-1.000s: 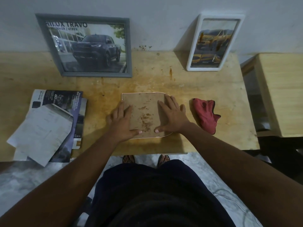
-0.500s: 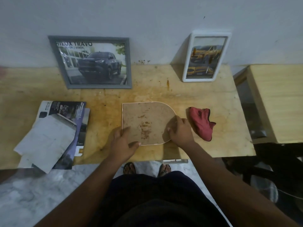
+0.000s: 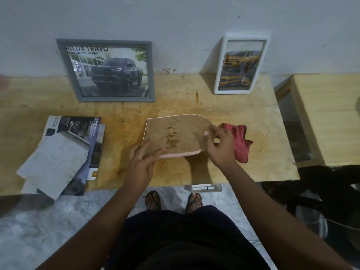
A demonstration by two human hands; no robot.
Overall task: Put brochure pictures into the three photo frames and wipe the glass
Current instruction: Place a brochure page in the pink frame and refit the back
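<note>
Pink frame [image 3: 175, 135] shows only its backing, right hand [image 3: 220, 147] hiding one corner.

Stained wooden table [image 3: 243, 117] against a grey wall [image 3: 175, 20] (marbled floor [image 3: 29, 230] below, dim light).

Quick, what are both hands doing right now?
Left hand: open, fingers touching the pink frame.
Right hand: grips the frame's rounded end.

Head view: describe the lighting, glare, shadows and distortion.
Head view: dim, flat light; small glare spots on the grey frame glass; soft shadows under the arched frame and left of the white frame; wide-angle stretch toward the corners.
</note>
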